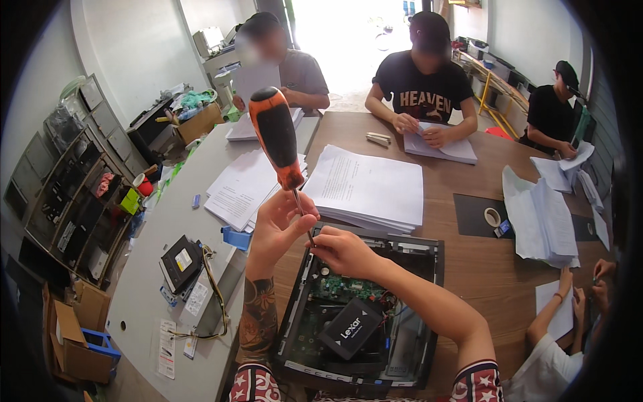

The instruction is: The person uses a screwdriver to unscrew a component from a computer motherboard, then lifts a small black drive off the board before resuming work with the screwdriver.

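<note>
My left hand (280, 218) is closed around the thin metal shaft of a screwdriver (274, 127), whose orange and black handle points upward. At the screwdriver's lower tip, the fingers of my right hand (340, 249) are pinched together; whatever they hold is too small to make out. Both hands are above an opened desktop computer case (437, 268). Inside the case are a green circuit board (358, 288), thin coloured wires and a black flat solid-state drive (351, 328), which lies tilted across the parts.
Paper stacks (365, 184) stand just beyond the case. To the left are a metal power supply (214, 288) with cables and a black disc drive (181, 262). A tape roll (492, 216) lies to the right. Several people sit around the table handling paper.
</note>
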Motion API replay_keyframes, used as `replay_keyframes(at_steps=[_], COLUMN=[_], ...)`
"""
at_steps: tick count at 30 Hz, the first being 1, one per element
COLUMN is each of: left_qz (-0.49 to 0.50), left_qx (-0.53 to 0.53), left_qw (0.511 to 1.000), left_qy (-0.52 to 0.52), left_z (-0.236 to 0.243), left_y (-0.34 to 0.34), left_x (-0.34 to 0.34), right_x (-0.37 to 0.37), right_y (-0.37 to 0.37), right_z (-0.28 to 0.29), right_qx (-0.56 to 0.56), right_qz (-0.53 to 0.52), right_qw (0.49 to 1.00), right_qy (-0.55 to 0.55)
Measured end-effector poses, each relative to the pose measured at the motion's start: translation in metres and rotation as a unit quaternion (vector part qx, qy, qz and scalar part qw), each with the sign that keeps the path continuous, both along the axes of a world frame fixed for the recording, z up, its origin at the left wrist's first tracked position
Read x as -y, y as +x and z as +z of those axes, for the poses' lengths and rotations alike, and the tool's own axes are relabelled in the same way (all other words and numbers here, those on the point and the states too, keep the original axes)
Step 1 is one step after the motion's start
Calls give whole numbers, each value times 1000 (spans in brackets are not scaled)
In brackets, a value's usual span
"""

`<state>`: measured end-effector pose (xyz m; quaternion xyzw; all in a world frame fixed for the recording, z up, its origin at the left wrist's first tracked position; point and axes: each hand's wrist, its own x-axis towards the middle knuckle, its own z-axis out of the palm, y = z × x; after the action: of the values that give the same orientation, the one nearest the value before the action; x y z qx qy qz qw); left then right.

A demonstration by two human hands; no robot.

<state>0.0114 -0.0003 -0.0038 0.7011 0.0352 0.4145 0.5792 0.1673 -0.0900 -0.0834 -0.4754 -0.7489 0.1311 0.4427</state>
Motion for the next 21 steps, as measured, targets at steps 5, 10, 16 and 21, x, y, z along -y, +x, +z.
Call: replay_keyframes(at_steps=[5, 10, 16, 21], left_qz=[4, -24, -29, -2], left_qx=[-20, -10, -30, -23], left_qw=[1000, 999, 999, 999], left_qy=[-4, -22, 6, -24], left_z=[2, 4, 1, -6], left_y=[4, 2, 6, 12], left_x=[6, 8, 9, 8], right_x=[-5, -4, 1, 3], right_y=[-4, -3, -3, -6], right_z=[-8, 1, 7, 15], right_qx=[-126, -166, -150, -187], right_qz=[19, 12, -36, 7], right_qw=[992, 984, 981, 971], right_qy=[22, -61, -116, -147])
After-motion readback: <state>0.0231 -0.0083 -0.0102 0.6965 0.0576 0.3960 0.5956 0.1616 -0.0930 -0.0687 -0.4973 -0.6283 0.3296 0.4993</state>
